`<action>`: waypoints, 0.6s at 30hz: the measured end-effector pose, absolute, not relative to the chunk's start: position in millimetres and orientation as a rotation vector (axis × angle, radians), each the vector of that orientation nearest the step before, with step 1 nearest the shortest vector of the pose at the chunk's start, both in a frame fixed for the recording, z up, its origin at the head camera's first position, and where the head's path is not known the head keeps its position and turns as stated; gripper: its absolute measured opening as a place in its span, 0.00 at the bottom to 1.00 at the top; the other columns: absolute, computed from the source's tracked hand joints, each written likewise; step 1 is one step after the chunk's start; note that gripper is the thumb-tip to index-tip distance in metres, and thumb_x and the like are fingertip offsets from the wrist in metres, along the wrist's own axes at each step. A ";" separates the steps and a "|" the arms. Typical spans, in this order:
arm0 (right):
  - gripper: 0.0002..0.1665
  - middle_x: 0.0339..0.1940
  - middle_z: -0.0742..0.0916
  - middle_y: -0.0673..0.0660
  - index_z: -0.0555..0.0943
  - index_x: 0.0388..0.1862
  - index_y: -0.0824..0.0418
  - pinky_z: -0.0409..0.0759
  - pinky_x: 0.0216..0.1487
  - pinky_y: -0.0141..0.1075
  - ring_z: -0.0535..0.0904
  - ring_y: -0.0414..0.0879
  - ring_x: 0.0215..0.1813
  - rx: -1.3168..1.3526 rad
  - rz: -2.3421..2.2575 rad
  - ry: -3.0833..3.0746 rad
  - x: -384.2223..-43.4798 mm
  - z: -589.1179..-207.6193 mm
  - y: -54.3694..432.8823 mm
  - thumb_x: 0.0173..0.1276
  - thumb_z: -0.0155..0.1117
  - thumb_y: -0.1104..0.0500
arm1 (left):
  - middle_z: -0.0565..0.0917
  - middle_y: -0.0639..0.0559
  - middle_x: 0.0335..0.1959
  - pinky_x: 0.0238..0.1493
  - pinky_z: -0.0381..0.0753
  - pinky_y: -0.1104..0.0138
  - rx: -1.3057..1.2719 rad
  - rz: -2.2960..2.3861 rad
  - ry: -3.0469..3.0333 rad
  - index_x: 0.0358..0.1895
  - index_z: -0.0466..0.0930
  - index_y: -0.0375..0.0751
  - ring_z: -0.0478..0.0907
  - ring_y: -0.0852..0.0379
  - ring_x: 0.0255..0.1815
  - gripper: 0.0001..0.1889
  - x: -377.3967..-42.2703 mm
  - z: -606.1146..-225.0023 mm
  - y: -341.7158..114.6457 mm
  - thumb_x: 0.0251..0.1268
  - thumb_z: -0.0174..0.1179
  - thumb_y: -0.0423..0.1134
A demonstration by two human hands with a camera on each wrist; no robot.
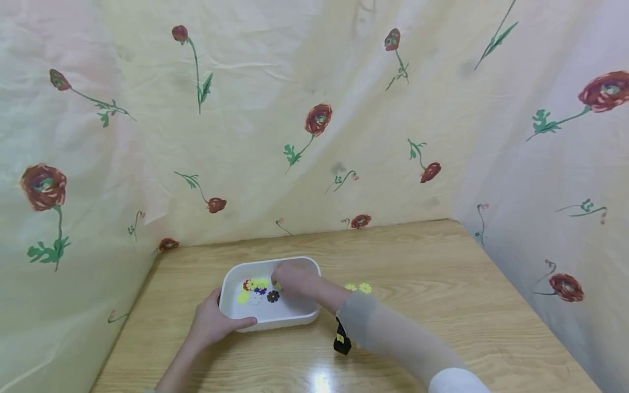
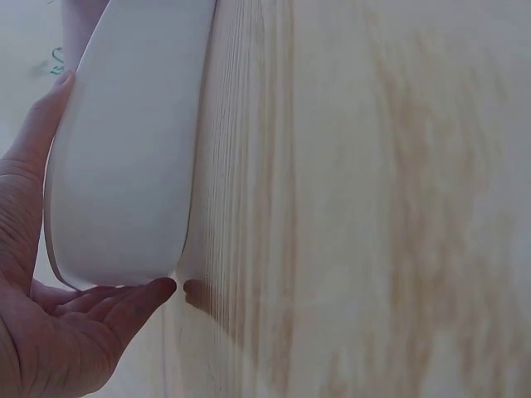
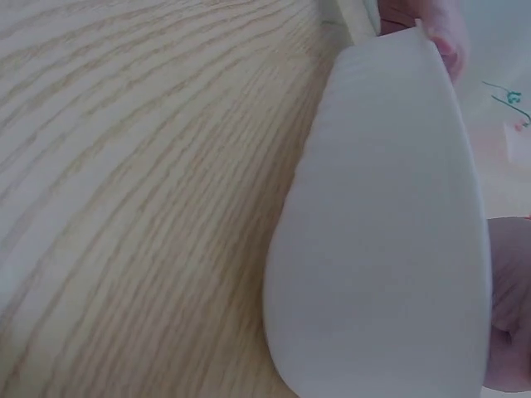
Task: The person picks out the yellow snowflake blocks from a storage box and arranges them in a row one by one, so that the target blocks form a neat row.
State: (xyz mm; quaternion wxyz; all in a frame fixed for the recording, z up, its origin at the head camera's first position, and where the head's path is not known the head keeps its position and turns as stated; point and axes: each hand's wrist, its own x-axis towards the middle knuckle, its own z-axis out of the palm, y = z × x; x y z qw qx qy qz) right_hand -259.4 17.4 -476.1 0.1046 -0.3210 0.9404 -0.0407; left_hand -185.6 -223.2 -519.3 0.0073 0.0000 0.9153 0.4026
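So I've got the white tub (image 1: 281, 324) sitting on the worktop (image 1: 417, 259), and the hands are apart. The left hand (image 1: 211, 322) is clamped on the tub's left end, thumb over the near rim and fingers round the side. The right hand (image 1: 297, 279) is down inside the right half, fingers bent, with a bit of yellow by the fingertips. Honestly can't tell if it's pinching that or just touching, and on the right wrist view the tub wall blocks it. Flat flower bits lie in the tub: a brown piece (image 1: 273, 296) near the hand, a red piece (image 1: 246, 285) and some yellows overlapping further left. My worry is the thin stuff: I reckon fingertips could easily slide off, or drag up two where they overlap. If the right wrist leans on the rim and the left grip is slack, the tub could skid or tip. Also, two yellow pieces (image 1: 365, 287) lie on the worktop just past the right forearm, so a low sweep back might knock them away.
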 end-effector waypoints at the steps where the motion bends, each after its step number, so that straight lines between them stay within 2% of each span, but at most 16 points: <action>1: 0.19 0.62 0.90 0.53 0.88 0.60 0.54 0.80 0.69 0.34 0.85 0.45 0.65 -0.953 -0.130 2.773 -258.6 -476.6 16.5 0.72 0.70 0.65 | 0.88 0.38 0.56 0.49 0.81 0.61 0.003 1.261 2.863 0.70 0.74 0.32 0.84 0.48 0.51 0.60 -185.3 -519.3 -223.7 0.31 0.91 0.59; 5: 0.21 0.60 0.90 0.54 0.88 0.59 0.56 0.82 0.64 0.32 0.85 0.45 0.61 -0.933 -0.176 2.771 -256.5 -478.6 15.5 0.70 0.70 0.68 | 0.88 0.37 0.57 0.50 0.81 0.61 0.013 1.269 2.865 0.71 0.73 0.31 0.84 0.47 0.52 0.60 -185.1 -518.6 -223.8 0.32 0.90 0.59; 9: 0.19 0.57 0.90 0.54 0.89 0.57 0.57 0.83 0.61 0.31 0.85 0.43 0.55 -0.907 -0.195 2.776 -256.1 -479.4 16.2 0.68 0.72 0.68 | 0.88 0.37 0.57 0.49 0.81 0.61 0.009 1.266 2.871 0.70 0.74 0.31 0.84 0.47 0.52 0.60 -185.0 -517.4 -222.8 0.32 0.90 0.59; 18: 0.16 0.54 0.91 0.53 0.89 0.54 0.57 0.84 0.61 0.31 0.86 0.42 0.53 -0.925 -0.149 2.784 -256.6 -478.7 16.3 0.68 0.75 0.64 | 0.88 0.38 0.56 0.49 0.80 0.61 0.004 1.260 2.881 0.70 0.74 0.31 0.83 0.48 0.51 0.59 -183.6 -516.6 -222.6 0.32 0.90 0.59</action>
